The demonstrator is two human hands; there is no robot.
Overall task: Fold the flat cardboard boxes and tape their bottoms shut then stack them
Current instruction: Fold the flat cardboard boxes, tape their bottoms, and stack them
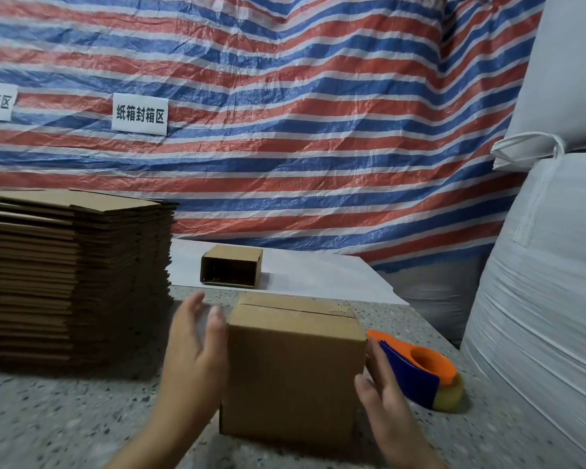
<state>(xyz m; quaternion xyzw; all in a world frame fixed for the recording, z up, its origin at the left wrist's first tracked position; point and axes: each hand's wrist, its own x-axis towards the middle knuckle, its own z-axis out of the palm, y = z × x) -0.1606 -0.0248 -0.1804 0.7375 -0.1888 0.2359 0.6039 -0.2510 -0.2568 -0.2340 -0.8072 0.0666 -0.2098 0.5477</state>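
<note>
**Folded box on the counter, a hand at each side**

Backdrop is a striped red/blue/white tarp (285,96) with two white paper signs (139,114) taped on. Work surface is a speckled stone-look countertop (65,418); a white sheet (318,275) covers its far part. Big white woven sacks (538,265) are stacked at the right edge.

Folded cardboard box (293,374) stands on the counter front and centre, flaps closed on top, seam running across the top face. Can't tell from here whether that seam is taped.

Left hand (192,353): fingers straight and spread, palm toward the box's left wall, fingertips right at the top left corner. Frame is motion-blurred there, so contact is unclear. Not gripping anything.

Right hand (381,390): fingers extended, lying flat along the box's right edge, touching it. Nothing held.

Tape dispenser (420,374), orange and blue with a clear roll, lies on the counter just beside the box's right side, directly behind the right hand.

Tall stack of flat cardboard blanks (71,275) sits on the counter at left, near the box but apart from it.

A second, smaller assembled box (230,265) lies on its side on the white sheet behind, open end facing the camera.
</note>
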